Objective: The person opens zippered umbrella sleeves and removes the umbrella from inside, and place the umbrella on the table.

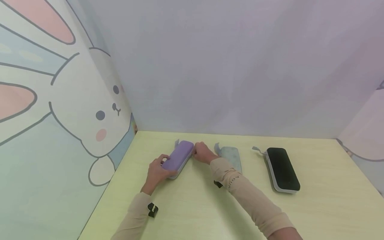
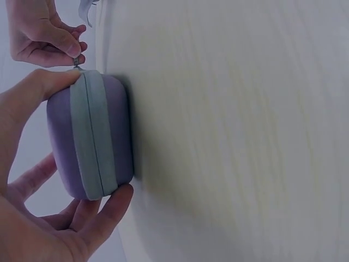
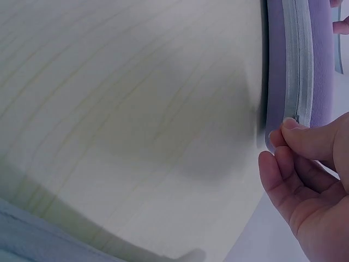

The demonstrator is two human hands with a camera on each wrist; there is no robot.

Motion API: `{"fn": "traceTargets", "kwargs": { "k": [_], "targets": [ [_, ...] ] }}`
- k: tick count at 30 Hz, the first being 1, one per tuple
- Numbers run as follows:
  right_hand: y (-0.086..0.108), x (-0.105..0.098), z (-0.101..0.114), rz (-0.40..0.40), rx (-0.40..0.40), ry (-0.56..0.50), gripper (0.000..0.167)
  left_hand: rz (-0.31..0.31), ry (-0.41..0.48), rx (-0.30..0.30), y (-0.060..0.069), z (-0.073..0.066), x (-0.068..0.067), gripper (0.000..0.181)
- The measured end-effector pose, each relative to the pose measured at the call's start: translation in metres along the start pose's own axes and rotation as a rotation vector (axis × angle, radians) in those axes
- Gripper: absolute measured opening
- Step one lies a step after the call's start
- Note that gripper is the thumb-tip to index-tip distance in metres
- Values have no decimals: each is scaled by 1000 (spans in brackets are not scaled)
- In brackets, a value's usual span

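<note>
Purple case (image 1: 179,156): we find it on the yellow table (image 1: 186,206), leftmost of three.
Left hand (image 1: 158,171): grasping that case's near end, thumb and fingers on opposite sides.
Right hand (image 1: 204,153): we see it pinching the zipper pull (image 2: 76,62) at the far end.
Grey-blue case (image 1: 232,156): partly hidden by the right sleeve (image 1: 249,193).
Black case (image 1: 283,169): farthest right, grey strap (image 1: 258,149) attached.
</note>
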State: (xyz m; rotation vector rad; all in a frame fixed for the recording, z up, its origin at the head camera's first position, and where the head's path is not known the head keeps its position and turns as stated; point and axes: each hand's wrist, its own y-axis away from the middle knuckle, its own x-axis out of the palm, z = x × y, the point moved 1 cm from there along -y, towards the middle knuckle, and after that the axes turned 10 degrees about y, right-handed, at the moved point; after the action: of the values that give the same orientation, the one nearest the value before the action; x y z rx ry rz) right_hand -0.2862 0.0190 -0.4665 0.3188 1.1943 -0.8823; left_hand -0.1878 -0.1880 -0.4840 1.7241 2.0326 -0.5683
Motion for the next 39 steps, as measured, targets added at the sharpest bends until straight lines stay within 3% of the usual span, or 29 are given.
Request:
{"fn": "traceTargets", "kwargs": {
  "k": [10,17,22,30,39],
  "targets": [
    [1,-1,6,3,-6,1,41,4,-10,0,2,0,1,62],
    [1,1,11,46,64,0,43,6,-20,31,3,0,2,64],
    [0,3,13,35,83,22,44,6,-20,42,6,2,4,67],
    [0,6,15,31,152,28,44,46,-4,27,8,3,4,75],
    [1,9,11,-56,166,10,44,22,-1,46,12,0,6,78]
  ]
}}
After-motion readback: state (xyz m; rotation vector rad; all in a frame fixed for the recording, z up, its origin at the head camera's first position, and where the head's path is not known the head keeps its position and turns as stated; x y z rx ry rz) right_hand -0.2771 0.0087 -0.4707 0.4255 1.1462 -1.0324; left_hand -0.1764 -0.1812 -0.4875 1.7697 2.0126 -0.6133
